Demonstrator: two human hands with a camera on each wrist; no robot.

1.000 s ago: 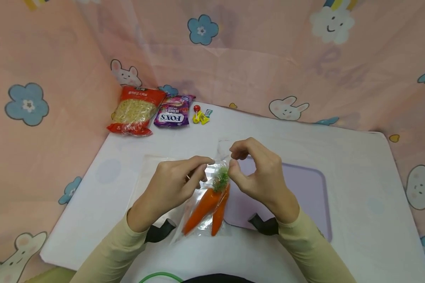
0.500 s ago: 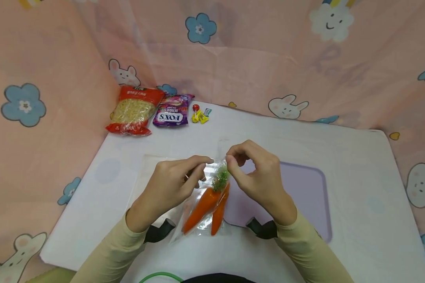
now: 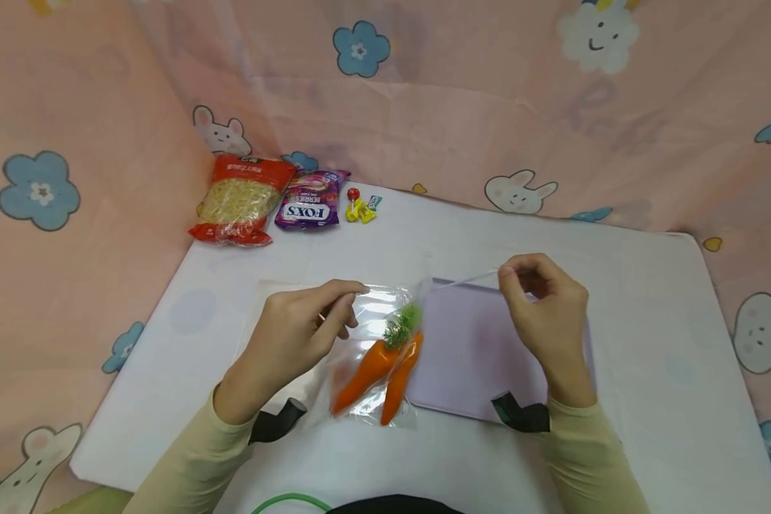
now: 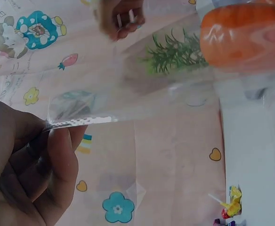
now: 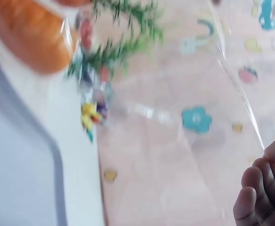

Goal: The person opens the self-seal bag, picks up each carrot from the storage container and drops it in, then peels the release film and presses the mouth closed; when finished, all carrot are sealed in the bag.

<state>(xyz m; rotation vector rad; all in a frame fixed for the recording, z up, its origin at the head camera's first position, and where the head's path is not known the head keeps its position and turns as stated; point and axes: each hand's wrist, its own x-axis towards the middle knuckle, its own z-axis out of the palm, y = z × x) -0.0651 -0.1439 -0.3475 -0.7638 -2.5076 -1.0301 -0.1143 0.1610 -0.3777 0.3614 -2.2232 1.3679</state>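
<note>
A clear plastic bag (image 3: 368, 321) holds two orange carrots (image 3: 365, 377), with green leafy tops (image 3: 402, 326). My left hand (image 3: 298, 325) pinches the bag's top left edge between thumb and index finger, as the left wrist view also shows. From the bag's top right corner a thin clear strip (image 3: 465, 279) runs taut to my right hand (image 3: 546, 307). The thumb and index finger there pinch the strip's end, above the lilac tray (image 3: 475, 350). In the right wrist view the strip (image 5: 245, 99) slants down to those fingertips, the other fingers curled.
At the back left stand a red bag of pasta (image 3: 240, 200) and a purple FOX'S candy bag (image 3: 311, 201). Beside them lie small wrapped candies (image 3: 360, 208). Another clear sheet lies under my left hand. A printed pink cloth (image 3: 424, 114) hangs behind the white table (image 3: 642, 343).
My right hand has moved right, away from the bag's top, drawing out the thin clear strip. My left hand has shifted slightly left, still pinching, and the bag now lies flatter and wider.
</note>
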